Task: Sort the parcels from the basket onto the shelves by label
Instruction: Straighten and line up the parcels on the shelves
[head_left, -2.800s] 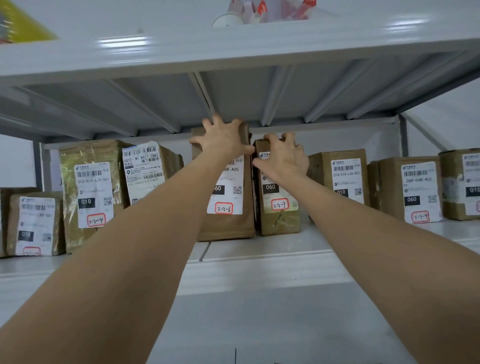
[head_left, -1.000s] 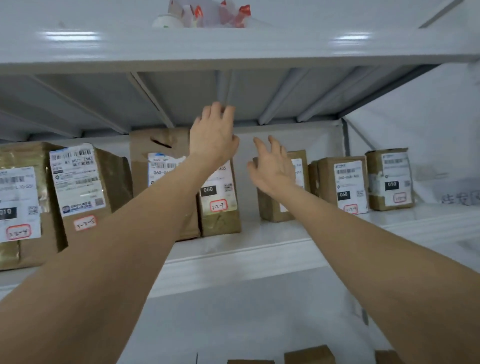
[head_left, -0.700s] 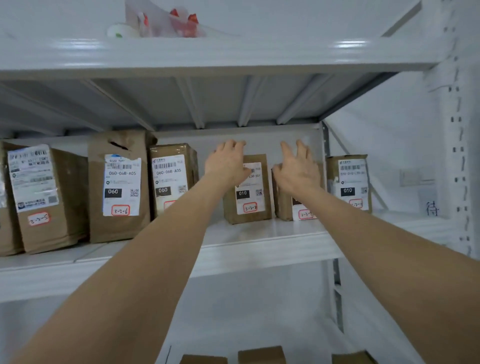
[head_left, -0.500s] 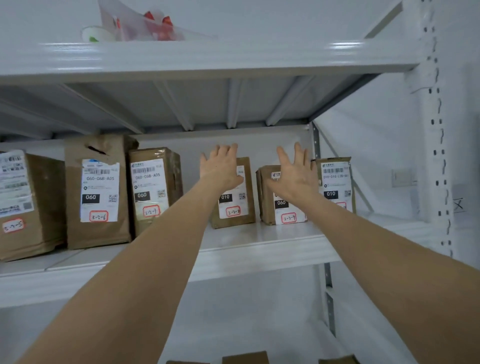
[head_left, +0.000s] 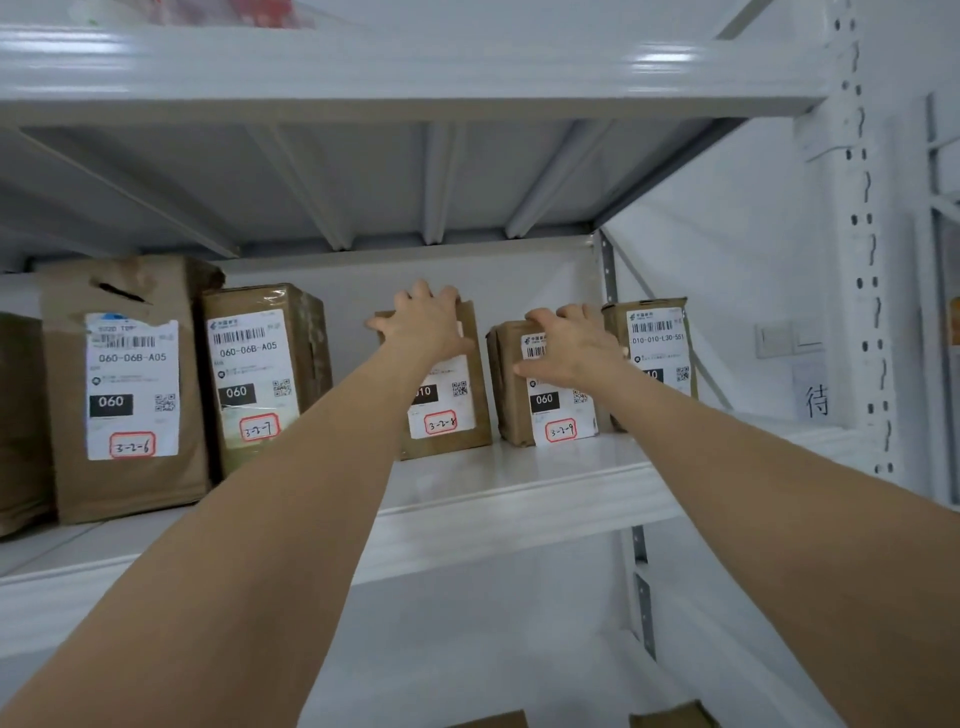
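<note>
Brown parcels with white labels stand in a row on a white shelf (head_left: 519, 493). My left hand (head_left: 423, 322) grips the top of the parcel marked 3-2-8 (head_left: 447, 415). My right hand (head_left: 569, 345) closes over the top of the shorter parcel marked 3-2-9 (head_left: 556, 415). To the left stand the parcels marked 3-2-7 (head_left: 260, 374) and 3-2-6 (head_left: 130, 384). One more labelled parcel (head_left: 657, 343) stands at the right end, partly behind my right hand. The basket is out of sight.
An upper shelf (head_left: 415, 67) hangs close above the parcels, with a plastic bag on it. A perforated white upright (head_left: 862, 260) closes the bay on the right. Tops of brown boxes (head_left: 670, 717) show at the bottom edge, below the shelf.
My view and both hands have shifted right along the row. The hands were spread open in front of the parcels and have come down onto the tops of parcels 3-2-8 and 3-2-9.
</note>
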